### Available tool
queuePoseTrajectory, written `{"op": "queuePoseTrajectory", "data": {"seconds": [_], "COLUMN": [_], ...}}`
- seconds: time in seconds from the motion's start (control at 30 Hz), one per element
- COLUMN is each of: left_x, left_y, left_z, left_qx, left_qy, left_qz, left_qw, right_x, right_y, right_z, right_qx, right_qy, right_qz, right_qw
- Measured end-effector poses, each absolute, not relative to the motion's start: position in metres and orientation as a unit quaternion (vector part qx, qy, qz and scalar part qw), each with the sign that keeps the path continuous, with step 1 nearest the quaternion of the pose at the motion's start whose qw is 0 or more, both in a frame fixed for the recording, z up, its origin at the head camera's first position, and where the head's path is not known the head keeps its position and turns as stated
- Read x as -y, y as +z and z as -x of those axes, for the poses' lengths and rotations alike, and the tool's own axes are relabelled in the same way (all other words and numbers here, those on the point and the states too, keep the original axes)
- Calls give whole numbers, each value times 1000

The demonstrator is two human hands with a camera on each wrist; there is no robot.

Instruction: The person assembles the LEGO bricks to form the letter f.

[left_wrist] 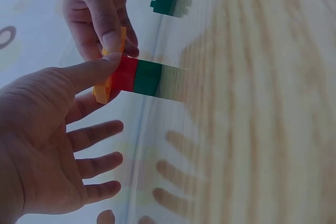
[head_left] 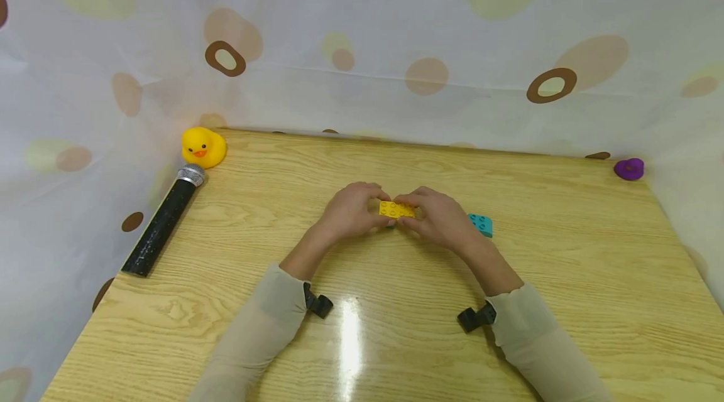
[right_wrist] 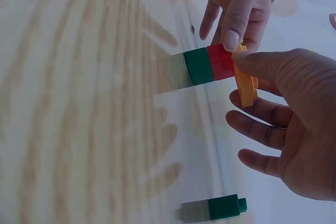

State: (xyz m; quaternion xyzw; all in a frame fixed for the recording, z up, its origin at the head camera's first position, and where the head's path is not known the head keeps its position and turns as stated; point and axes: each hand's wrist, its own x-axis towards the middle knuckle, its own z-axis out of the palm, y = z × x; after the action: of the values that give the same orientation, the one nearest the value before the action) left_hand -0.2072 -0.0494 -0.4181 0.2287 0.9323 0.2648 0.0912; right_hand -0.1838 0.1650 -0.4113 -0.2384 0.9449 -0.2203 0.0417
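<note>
A yellow toy building brick (head_left: 397, 209) lies flat on top of a small stack, with its studs facing up. Below it come a red brick (left_wrist: 124, 73) and a green brick (left_wrist: 147, 77), the green one lowest, at the tabletop. My left hand (head_left: 352, 212) pinches the yellow brick at its left end, thumb near the red one, other fingers spread. From the other side, my right hand (head_left: 440, 217) pinches its right end between thumb and fingers. A teal brick (head_left: 482, 225) sits on the table just beyond my right wrist, partly hidden by it.
At the left edge of the wooden table (head_left: 396, 326) lies a black microphone (head_left: 164, 220) with a silver head. Behind it sits a yellow rubber duck (head_left: 203, 147). A small purple object (head_left: 630, 168) is at the far right corner. Patterned cloth (head_left: 362, 44) hangs around the table.
</note>
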Motion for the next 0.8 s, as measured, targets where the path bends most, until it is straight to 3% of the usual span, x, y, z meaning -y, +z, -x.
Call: {"op": "queuePoseTrajectory", "data": {"seconds": [0.4, 0.8], "left_x": [50, 49], "left_y": [-415, -415], "left_z": [204, 203], "left_qx": [-933, -938], "left_qy": [276, 262], "left_qz": [-193, -186], "left_qw": [130, 125], "right_x": [-167, -176], "right_y": [-414, -416], "right_z": [185, 186], "right_qx": [-943, -941], "right_qy": [-228, -243], "right_qz": [239, 232], "right_qw": [40, 33]}}
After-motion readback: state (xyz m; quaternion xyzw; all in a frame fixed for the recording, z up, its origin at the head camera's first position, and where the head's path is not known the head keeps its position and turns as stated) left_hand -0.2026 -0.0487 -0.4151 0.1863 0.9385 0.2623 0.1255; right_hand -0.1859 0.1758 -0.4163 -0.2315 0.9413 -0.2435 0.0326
